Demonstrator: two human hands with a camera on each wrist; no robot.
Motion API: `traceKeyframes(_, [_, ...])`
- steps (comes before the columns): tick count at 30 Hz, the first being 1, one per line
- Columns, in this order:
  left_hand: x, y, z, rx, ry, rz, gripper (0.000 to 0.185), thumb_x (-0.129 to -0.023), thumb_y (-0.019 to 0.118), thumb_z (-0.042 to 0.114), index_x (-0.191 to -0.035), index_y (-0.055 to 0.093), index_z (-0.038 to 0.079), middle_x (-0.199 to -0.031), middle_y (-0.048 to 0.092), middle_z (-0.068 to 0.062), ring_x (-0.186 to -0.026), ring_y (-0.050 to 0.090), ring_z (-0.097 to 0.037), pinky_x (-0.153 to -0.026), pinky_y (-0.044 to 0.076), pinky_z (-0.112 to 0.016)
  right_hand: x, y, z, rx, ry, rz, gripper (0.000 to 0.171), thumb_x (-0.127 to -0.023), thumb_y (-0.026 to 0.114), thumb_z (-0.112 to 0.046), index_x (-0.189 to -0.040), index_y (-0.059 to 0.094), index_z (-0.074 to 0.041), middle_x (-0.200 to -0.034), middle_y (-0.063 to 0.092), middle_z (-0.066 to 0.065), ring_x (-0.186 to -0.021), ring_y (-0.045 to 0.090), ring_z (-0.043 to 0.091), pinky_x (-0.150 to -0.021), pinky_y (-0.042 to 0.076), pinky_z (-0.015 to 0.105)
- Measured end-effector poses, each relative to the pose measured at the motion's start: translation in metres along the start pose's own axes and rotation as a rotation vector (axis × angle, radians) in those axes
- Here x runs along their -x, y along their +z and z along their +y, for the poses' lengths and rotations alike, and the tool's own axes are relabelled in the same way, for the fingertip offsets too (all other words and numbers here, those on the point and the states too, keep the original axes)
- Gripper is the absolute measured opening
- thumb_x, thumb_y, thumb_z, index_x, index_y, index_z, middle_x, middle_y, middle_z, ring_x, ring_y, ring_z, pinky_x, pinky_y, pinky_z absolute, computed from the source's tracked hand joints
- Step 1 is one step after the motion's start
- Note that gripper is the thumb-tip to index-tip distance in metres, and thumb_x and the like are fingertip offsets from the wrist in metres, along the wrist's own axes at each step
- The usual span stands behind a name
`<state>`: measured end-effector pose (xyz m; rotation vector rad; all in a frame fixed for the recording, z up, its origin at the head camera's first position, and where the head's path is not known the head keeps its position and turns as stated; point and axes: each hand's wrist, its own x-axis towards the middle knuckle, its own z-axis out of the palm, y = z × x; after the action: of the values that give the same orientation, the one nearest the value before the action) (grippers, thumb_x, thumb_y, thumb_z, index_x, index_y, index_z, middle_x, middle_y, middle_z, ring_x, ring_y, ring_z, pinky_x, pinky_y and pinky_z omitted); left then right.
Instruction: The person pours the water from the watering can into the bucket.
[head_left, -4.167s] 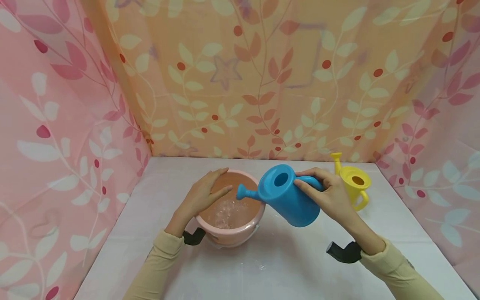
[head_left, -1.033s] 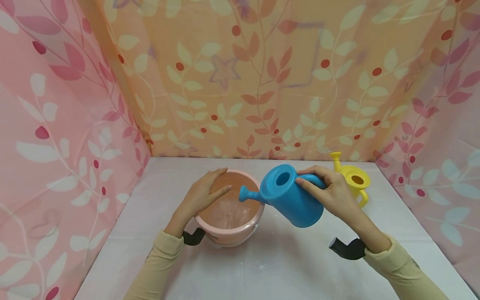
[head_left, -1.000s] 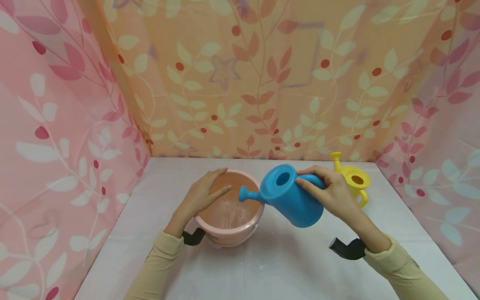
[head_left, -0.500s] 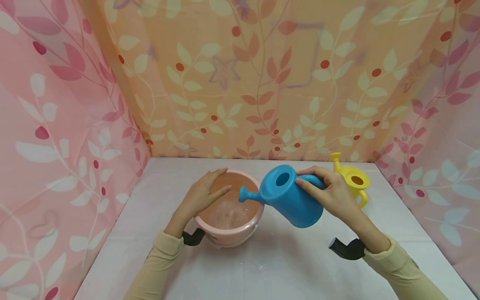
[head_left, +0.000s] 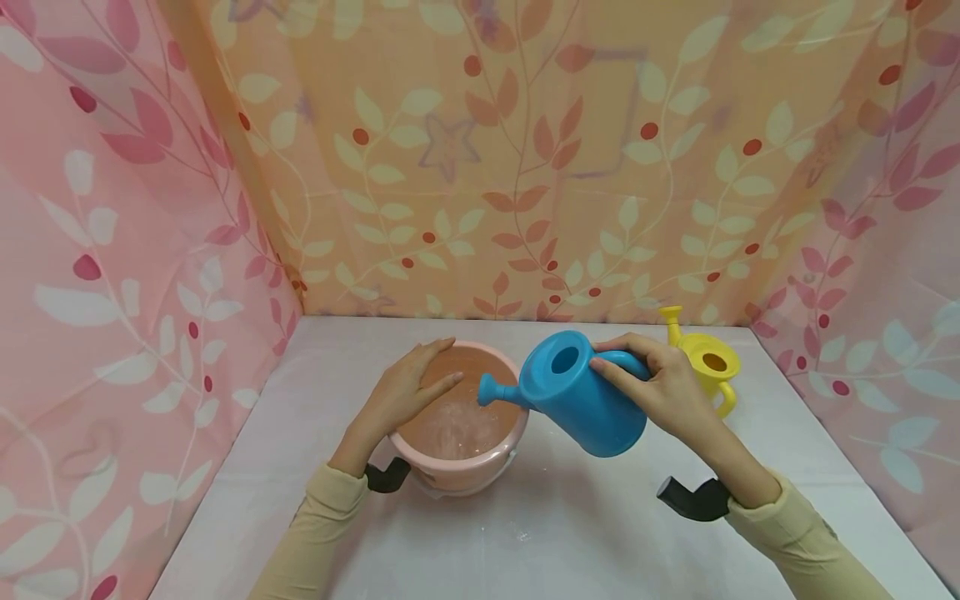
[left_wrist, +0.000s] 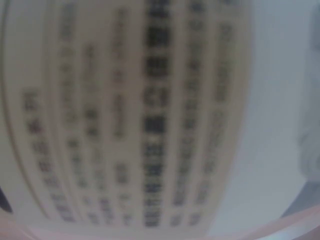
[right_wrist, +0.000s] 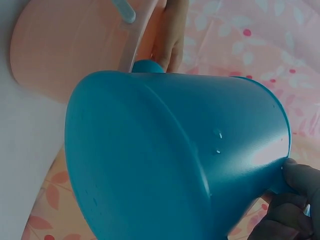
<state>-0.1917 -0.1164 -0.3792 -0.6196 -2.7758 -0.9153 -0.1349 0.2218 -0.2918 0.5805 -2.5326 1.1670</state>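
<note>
Right hand (head_left: 663, 392) grips the tilted blue watering can (head_left: 577, 396) (spout bucketward); left hand (head_left: 408, 387) lies flat on the pink bucket (head_left: 457, 467).

Blue watering can (head_left: 581, 404): plastic, smooth, semi-gloss; soft highlight on wall, few water beads on skin in right wrist view (right_wrist: 175, 160).
Pink bucket (head_left: 459, 467): plastic, smooth, dull sheen; printed paper label (left_wrist: 135, 115) on side, matt, text blurred.
Yellow watering can (head_left: 711, 367): plastic, smooth, slight gloss.
Bench (head_left: 570, 533): white covering, matt, faint creases, looks like cloth or paper sheet, cannot tell which.
Backdrop (head_left: 525, 150): thin printed cloth, matt, leaf-and-berry pattern, semi-sheer.
Sleeves (head_left: 802, 542): soft knit cloth, matt.
</note>
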Motion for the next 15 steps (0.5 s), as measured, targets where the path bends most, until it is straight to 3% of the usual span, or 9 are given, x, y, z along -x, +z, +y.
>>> traceKeyframes(15, [-0.0003, 0.0005, 0.0003, -0.002, -0.005, -0.001, 0.064, -0.088, 0.052, 0.056, -0.142, 0.038, 0.024, -0.143, 0.042, 0.000, -0.135, 0.031, -0.033, -0.105, 0.031, -0.054, 0.0003, 0.0005, -0.0001, -0.002, -0.014, 0.002, 0.026, -0.085, 0.067, -0.020, -0.108, 0.065, -0.008, -0.104, 0.067, 0.013, -0.097, 0.063, 0.038, -0.078, 0.048, 0.059])
